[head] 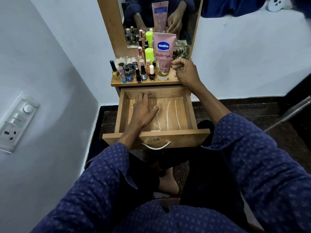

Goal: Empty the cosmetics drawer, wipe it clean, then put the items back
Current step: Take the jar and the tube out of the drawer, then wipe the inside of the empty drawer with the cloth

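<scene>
The wooden drawer (191,108) is pulled out and holds no cosmetics; a clear plastic liner (170,113) with shiny creases covers its bottom. My left hand (144,110) lies flat inside the drawer, fingers straight on the liner. My right hand (186,73) hovers over the shelf's right end, fingers curled, beside a tall pink lotion tube (164,56). Whether it holds something small I cannot tell. Several nail polish bottles (134,73) and small cosmetics stand on the shelf (144,83) above the drawer.
A mirror (159,17) rises behind the shelf. A patterned cloth (181,52) lies at the shelf's back right. A wall switchboard (16,121) is at the left. My knees sit under the drawer front with its metal handle (156,146).
</scene>
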